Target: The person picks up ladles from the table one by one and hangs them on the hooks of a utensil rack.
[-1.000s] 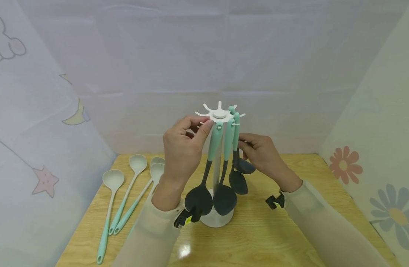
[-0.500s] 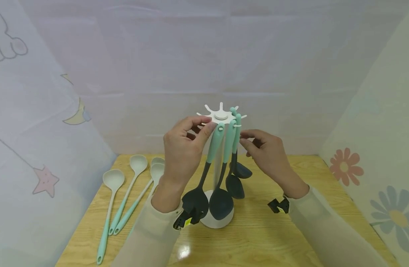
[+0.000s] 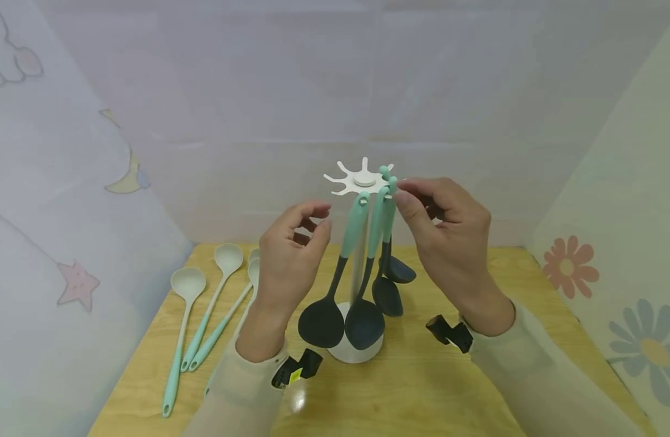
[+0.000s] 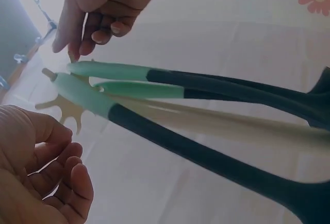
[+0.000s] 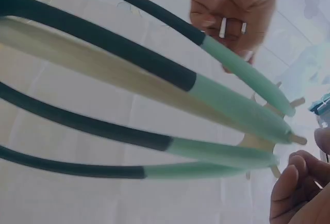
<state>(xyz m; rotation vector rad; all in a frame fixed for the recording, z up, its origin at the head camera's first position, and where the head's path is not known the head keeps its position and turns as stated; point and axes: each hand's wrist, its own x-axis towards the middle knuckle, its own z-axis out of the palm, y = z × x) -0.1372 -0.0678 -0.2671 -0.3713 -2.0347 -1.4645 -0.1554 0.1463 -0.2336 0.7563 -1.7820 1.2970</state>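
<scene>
A white utensil rack (image 3: 365, 180) stands upright on a round base, with several hooked arms on top. Black-headed utensils with mint handles hang on its front and right side: a broad spoon (image 3: 321, 323), another spoon (image 3: 365, 325), a smaller one (image 3: 388, 297) and a ladle (image 3: 399, 270). Left of the rack, my left hand (image 3: 291, 255) is apart from it, fingers loosely bent and holding nothing. My right hand (image 3: 455, 233) has thumb and forefinger right at a hook and the handle tops on the right; I cannot tell whether they pinch it.
On the left of the wooden table (image 3: 433, 376) lie several pale ladles with mint handles, one ladle (image 3: 189, 283) outermost and another ladle (image 3: 228, 259) behind it. My left forearm overlaps some of them. Printed cloth walls (image 3: 258, 79) stand round the table.
My left hand has let go of the rack's arm and drawn back left and down. My right hand has risen from beside the handles to the hooks at the rack's right.
</scene>
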